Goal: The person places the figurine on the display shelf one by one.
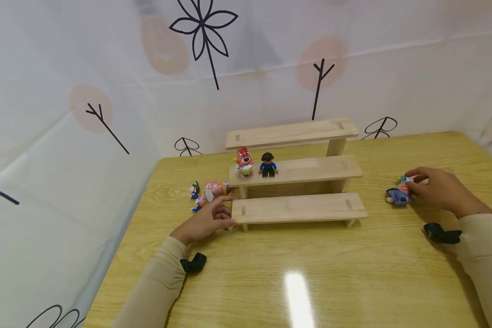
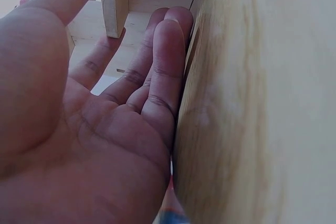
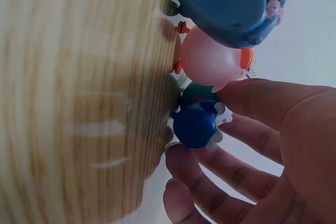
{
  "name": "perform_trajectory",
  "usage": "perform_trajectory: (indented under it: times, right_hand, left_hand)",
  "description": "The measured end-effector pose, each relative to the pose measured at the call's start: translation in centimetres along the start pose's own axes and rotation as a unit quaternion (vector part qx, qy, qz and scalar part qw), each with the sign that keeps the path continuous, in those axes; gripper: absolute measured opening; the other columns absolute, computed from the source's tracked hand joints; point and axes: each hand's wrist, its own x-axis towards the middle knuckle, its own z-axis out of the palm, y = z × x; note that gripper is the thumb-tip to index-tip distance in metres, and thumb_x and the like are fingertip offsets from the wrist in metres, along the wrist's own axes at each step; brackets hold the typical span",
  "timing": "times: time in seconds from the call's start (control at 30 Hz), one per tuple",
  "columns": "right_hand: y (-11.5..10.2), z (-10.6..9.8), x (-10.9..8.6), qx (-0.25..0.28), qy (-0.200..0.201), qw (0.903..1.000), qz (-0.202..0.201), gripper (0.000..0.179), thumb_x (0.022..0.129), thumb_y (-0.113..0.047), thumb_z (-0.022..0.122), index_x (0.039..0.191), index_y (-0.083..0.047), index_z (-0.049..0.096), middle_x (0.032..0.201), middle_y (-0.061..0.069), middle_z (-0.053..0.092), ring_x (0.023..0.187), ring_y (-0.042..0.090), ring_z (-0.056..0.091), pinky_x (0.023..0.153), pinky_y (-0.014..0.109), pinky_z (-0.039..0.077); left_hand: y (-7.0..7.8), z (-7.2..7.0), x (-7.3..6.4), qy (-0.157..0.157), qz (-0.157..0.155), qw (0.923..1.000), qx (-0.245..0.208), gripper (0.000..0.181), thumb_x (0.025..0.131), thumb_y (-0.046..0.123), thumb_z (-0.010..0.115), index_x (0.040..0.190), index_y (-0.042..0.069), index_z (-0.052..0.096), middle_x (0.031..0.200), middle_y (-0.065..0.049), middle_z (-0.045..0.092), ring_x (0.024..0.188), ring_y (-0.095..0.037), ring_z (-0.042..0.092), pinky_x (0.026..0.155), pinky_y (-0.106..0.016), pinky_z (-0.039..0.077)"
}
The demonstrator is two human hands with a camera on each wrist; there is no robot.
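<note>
A three-step wooden stand (image 1: 299, 207) stands at the middle of the table. My left hand (image 1: 206, 221) holds the left end of its lowest board, thumb at the front edge and index finger behind; in the left wrist view the board's end (image 2: 113, 14) lies between them. My right hand (image 1: 442, 189) pinches a small blue-and-white toy figure (image 3: 194, 129) between thumb and fingers, low at the tabletop. Beside it stand a round pink toy figure (image 3: 207, 59) and a grey-blue toy donkey (image 1: 398, 197). On the middle step are a pink bear figure (image 1: 244, 159) and a block figure in a black hat (image 1: 268, 166).
Several toy figures, among them a pink one (image 1: 214, 187) and a small blue-and-white one (image 1: 194, 190), lie left of the stand, just beyond my left hand. A patterned white cloth (image 1: 262, 95) hangs behind the table (image 1: 246, 273).
</note>
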Motion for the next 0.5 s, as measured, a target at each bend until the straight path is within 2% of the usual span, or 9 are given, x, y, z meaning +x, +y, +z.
perform_trajectory:
  times: [0.3,0.5]
  right_hand:
    - [0.00,-0.05,-0.08,-0.010,0.002,0.9999,0.007,0.055,0.105,-0.031,0.050,0.135,0.015,0.044,0.118,0.044,0.055,0.097,0.057,0.058,0.066,0.050,0.050]
    - [0.14,-0.03,0.05,-0.018,-0.001,0.9998,0.008,0.059,0.105,-0.029,0.051,0.137,0.019,0.040,0.116,0.045,0.055,0.094,0.055,0.059,0.069,0.055,0.051]
  left_hand:
    - [0.13,-0.26,0.05,-0.004,0.007,1.0000,0.006,0.067,0.095,0.027,0.071,0.152,0.025,0.036,0.121,-0.015,0.061,0.107,-0.021,0.063,0.088,-0.035,0.056]
    - [-0.08,-0.14,0.07,-0.007,0.009,0.9999,-0.001,0.067,0.095,0.024,0.071,0.152,0.023,0.036,0.122,-0.016,0.062,0.106,-0.021,0.064,0.088,-0.035,0.056]
